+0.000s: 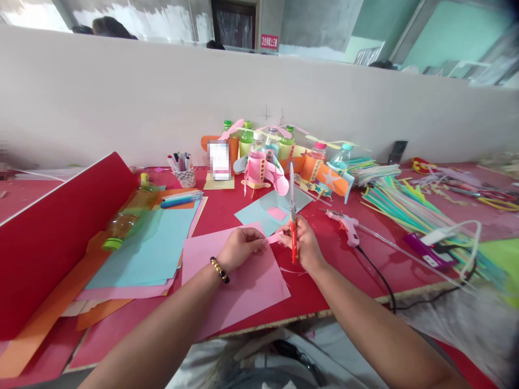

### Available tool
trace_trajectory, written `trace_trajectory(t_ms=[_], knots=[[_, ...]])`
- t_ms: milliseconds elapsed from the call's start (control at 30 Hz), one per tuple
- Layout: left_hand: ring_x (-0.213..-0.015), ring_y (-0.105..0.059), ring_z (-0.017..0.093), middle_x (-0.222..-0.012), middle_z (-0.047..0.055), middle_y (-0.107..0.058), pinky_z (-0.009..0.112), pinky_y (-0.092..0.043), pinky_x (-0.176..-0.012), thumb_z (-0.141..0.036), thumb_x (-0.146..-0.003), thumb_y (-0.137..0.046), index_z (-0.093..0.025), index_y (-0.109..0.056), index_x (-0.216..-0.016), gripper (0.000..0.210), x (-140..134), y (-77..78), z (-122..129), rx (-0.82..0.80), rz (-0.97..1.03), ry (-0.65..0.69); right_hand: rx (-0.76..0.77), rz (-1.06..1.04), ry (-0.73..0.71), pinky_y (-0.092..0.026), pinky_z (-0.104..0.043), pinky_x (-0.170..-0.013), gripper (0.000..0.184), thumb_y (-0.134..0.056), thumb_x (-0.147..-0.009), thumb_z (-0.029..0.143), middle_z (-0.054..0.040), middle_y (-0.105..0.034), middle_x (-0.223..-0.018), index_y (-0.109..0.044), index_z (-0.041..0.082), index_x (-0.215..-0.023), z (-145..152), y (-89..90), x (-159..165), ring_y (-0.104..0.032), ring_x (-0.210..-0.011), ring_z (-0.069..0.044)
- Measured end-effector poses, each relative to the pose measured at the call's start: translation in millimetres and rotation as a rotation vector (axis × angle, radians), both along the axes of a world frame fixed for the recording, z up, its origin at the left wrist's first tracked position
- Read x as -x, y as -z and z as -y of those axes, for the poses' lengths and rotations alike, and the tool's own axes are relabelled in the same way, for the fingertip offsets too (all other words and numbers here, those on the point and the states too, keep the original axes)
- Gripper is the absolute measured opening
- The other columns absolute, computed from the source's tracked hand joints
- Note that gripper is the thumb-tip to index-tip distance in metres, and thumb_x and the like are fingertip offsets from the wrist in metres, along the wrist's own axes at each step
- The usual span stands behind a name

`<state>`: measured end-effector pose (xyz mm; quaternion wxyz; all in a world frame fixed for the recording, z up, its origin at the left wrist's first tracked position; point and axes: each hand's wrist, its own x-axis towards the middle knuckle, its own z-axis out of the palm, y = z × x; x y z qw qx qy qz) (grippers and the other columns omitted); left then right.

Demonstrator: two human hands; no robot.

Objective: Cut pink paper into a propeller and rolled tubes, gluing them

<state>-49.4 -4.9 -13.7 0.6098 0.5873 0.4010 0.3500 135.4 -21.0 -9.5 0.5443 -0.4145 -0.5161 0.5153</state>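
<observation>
"Over the worktop [219,208], what's the grip of the left hand [239,248] closed on?"
"A pink strip [274,237], near the edge of the pink sheet [243,286]; the right hand [307,246] pinches its other end and holds scissors [293,237]."

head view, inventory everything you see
scissors: 1, red-handled, centre
strip: 1, pink, centre
sheets: 2, pink, blue, centre
paper pile: 1, mixed, left
pens: several, blue, on pile
pen cup: 1, patterned white, back
bottle: 1 or 2, clear, left
decorated bottles: several, mixed, back
glue gun: 1, pink, right
strands: many, mixed, right
power strip: 1, purple, right
clutter: uncountable, mixed, far right
board: 1, red, left
table: 1, red, below
wall: 1, white, behind
sign: 1, red, above
bracelet: 1, black, gold, left wrist
left hand: 1, bare, centre
right hand: 1, bare, centre
</observation>
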Motion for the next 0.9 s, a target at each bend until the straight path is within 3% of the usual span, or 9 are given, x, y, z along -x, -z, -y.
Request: trace_trajectory(t_ms=[200,400,567,700,900], knots=[[-0.059,-0.059,0.012,-0.067,0.006,-0.066,0.023,-0.047,-0.058,-0.034,-0.072,-0.065,-0.012,-0.063,-0.075,0.022,1,-2.1,0,0.041,0.0,0.056,0.028,0.05,0.043,-0.041,-0.024,-0.051,0.031,-0.068,-0.066,0.019,0.0072,-0.054,-0.065,-0.039,0.023,-0.078,-2,1.8,-2,-0.052,-0.05,-0.01],[-0.064,-0.064,0.016,-0.078,0.01,-0.069,0.026,-0.05,-0.062,-0.034,-0.069,-0.069,-0.011,-0.063,-0.08,0.027,5,-5.4,-1,0.262,0.046,0.18,0.018,-0.031,0.077,-0.04,-0.022,-0.046,0.027,-0.064,-0.07,0.019,0.0075,-0.054,-0.064,-0.04,0.023,-0.081,-5,5.9,-8,-0.053,-0.047,-0.01],[-0.062,-0.065,0.015,-0.075,0.01,-0.069,0.025,-0.049,-0.062,-0.031,-0.068,-0.07,-0.011,-0.063,-0.081,0.025,7,-5.6,-1,0.323,0.073,0.223,0.009,-0.019,0.1,-0.04,-0.022,-0.046,0.027,-0.064,-0.07,0.02,0.0079,-0.052,-0.062,-0.04,0.023,-0.081,-5,5.5,-9,-0.052,-0.046,-0.009],[-0.063,-0.064,0.015,-0.075,0.009,-0.068,0.026,-0.049,-0.064,-0.034,-0.068,-0.07,-0.011,-0.064,-0.079,0.026,6,-7.2,0,0.306,0.056,0.264,0.004,0.001,0.084,-0.04,-0.023,-0.047,0.027,-0.065,-0.069,0.021,0.0082,-0.051,-0.061,-0.04,0.023,-0.08,-5,5.3,-9,-0.05,-0.046,-0.009],[-0.061,-0.058,0.013,-0.057,0.003,-0.062,0.024,-0.044,-0.064,-0.04,-0.073,-0.064,-0.014,-0.064,-0.065,0.028,2,-14.1,5,0.116,0.05,0.262,0.013,0.014,-0.003,-0.039,-0.023,-0.048,0.027,-0.063,-0.07,0.019,0.0079,-0.054,-0.061,-0.039,0.023,-0.082,-2,3.5,-7,-0.051,-0.047,-0.01]])
